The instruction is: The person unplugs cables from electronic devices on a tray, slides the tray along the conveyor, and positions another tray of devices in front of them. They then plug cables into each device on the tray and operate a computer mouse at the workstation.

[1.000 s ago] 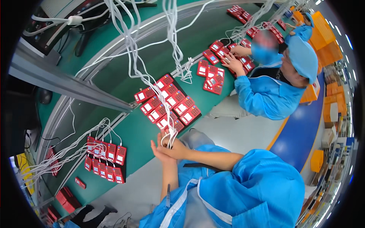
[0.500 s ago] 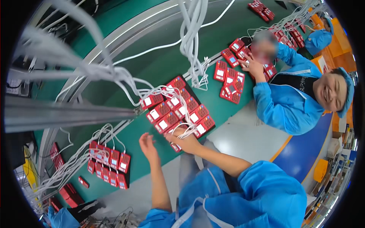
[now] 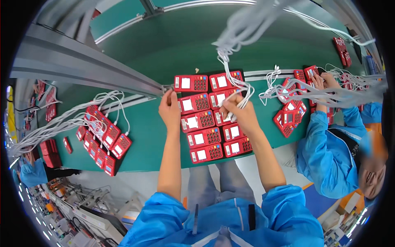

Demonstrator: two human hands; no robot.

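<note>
Red payment terminals (image 3: 201,119) with keypads and pale screens lie face up in two columns on a dark tray, in front of me. My right hand (image 3: 242,113) is closed around a bundle of white cables (image 3: 247,88) over the right column. These cables hang from a thicker bundle above, and their ends by my fingers are partly hidden. At the left edge of the left column is my left hand (image 3: 169,111), its fingers loosely curled, thumb and forefinger slightly apart, holding nothing I can see.
A metal post (image 3: 94,61) slants down to the table behind my left hand. More cabled terminals (image 3: 103,136) stand to the left on the green table (image 3: 152,144). On the right, a co-worker in a blue jacket (image 3: 329,144) handles terminals beside loose cable ends (image 3: 271,80).
My view has turned, so the tray now lies straight ahead. The right hand has lifted the cables off the near terminals; the left hand has come up to the left column's edge.
</note>
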